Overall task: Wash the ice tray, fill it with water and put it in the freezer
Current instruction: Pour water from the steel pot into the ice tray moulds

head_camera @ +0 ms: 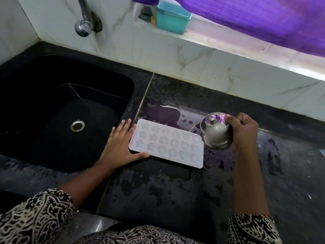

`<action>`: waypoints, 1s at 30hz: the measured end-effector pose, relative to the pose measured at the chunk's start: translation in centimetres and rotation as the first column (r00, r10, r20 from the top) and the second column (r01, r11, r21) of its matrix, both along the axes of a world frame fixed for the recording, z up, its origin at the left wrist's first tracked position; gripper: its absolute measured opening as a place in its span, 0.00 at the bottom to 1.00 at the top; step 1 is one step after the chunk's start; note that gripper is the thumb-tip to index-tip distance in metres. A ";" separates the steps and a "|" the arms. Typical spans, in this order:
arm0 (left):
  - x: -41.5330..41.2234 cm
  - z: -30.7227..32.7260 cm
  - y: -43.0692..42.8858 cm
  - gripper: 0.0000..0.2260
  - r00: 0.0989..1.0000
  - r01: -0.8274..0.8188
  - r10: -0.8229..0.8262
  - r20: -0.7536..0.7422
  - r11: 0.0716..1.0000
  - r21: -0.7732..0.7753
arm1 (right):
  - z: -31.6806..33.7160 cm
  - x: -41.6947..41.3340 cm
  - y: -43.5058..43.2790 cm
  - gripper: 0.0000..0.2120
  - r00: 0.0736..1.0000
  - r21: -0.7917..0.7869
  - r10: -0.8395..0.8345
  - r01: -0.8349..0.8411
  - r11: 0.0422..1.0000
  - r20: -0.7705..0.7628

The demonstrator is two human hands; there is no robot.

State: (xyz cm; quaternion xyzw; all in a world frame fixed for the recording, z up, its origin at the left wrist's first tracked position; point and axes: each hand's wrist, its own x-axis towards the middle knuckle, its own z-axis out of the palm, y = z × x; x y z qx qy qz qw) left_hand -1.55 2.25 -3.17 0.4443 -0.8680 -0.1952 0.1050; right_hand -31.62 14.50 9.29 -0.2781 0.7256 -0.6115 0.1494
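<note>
Sleeves (35,217) nearest, at 7 and 5 o'clock. Counter (175,191) black, wet in patches.

Tray (167,143) lies flat mid-counter, just right of the sink (105,81).

Left hand (121,145) at the tray's 9 o'clock: fingers straight and spread along the short end, thumb along the near edge.

Right hand (243,131) at the tray's 3 o'clock, fingers curled round a small steel kettle (217,132) tipped left. A thin stream (192,128) runs from the spout to the tray's far right corner.

Puddle (163,111) at the tray's 12 o'clock. Drain (77,125) in the sink floor, 9 o'clock.

Farthest: tap (84,23) at 11, teal box (172,18) on the ledge (202,39) at 12, purple cloth (263,16) at 1.
</note>
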 end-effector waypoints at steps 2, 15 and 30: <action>0.0 0.0 0.0 0.57 1.000 0.000 0.000 0.003 1.000 -0.002 | 0.0 -0.1 0.0 0.15 1.000 -0.005 0.001 -0.001 1.000 0.001; -0.1 0.1 0.1 0.57 1.000 -0.002 0.002 0.017 1.000 -0.011 | -0.3 -0.6 0.1 0.14 1.000 0.008 0.011 -0.011 1.000 0.002; -0.1 0.1 0.1 0.57 1.000 0.002 -0.002 0.011 1.000 -0.004 | -0.4 -0.7 0.0 0.16 0.973 -0.166 -0.020 0.059 0.984 0.231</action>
